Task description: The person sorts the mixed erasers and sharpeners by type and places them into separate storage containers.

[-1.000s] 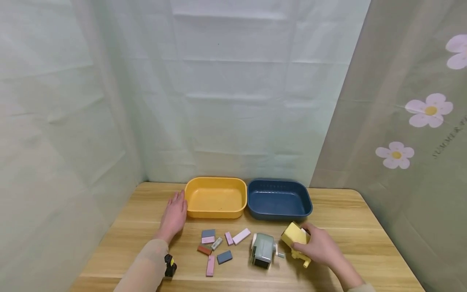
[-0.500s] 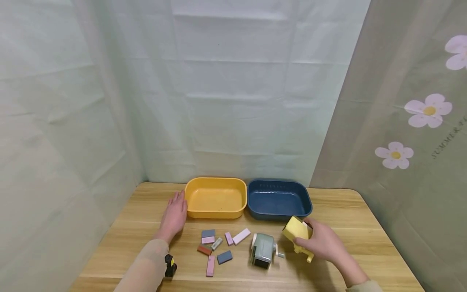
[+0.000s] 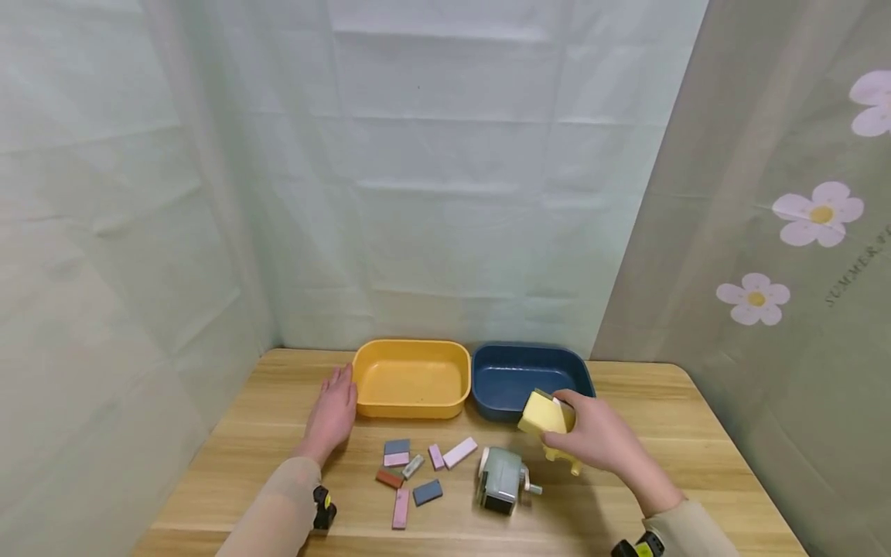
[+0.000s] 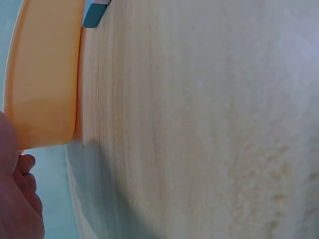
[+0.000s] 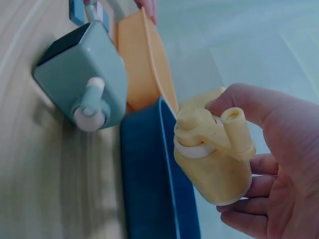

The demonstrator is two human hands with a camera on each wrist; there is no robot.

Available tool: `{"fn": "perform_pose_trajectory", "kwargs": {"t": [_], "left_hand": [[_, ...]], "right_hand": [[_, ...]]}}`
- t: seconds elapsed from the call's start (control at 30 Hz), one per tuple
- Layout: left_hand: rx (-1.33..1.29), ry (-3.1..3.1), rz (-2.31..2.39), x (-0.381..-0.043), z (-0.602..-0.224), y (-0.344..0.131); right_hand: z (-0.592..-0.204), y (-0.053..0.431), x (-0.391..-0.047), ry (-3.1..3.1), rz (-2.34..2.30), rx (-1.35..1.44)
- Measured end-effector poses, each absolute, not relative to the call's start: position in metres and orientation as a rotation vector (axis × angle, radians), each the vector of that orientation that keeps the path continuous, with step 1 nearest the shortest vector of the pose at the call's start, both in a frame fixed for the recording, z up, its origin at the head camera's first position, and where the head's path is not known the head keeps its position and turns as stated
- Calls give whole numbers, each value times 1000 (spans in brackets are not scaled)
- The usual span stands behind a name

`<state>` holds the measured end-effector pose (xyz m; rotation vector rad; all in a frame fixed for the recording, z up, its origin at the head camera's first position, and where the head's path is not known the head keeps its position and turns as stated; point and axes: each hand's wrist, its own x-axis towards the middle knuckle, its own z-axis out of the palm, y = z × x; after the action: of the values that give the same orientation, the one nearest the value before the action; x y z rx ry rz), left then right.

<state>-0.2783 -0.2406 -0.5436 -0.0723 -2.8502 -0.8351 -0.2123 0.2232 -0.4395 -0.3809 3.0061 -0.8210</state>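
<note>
My right hand [image 3: 592, 430] grips a yellow crank pencil sharpener [image 3: 545, 415], raised at the front edge of the blue bin [image 3: 532, 379]. In the right wrist view the sharpener's crank handle [image 5: 237, 130] faces the camera, with thumb and fingers around the body. My left hand [image 3: 332, 411] rests its straight fingers against the left end of the yellow bin [image 3: 411, 410]. A grey-green crank sharpener [image 3: 501, 478] stands on the table in front of the blue bin, its crank to the right.
Several small erasers lie in front of the yellow bin, among them a white one [image 3: 461, 452], a blue one [image 3: 428, 492], a pink one [image 3: 400, 509] and a red-brown one [image 3: 390, 476]. Curtains stand behind the wooden table [image 3: 278, 387].
My right hand has lifted the yellow sharpener off the table and carried it up and left toward the blue bin. The left hand has stayed at the yellow bin.
</note>
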Motion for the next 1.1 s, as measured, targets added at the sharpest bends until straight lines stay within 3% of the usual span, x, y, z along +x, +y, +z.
{"fn": "perform_pose_trajectory", "kwargs": {"t": [0.37,1.1], "left_hand": [[-70,-2861,-830,-275,-543,-243],[-75,-2842,-846,-280,-545,-242]], "right_hand": [[-417,183,-240,2986,-708,-452],[-418,143,-259,2978,-755,-523]]}}
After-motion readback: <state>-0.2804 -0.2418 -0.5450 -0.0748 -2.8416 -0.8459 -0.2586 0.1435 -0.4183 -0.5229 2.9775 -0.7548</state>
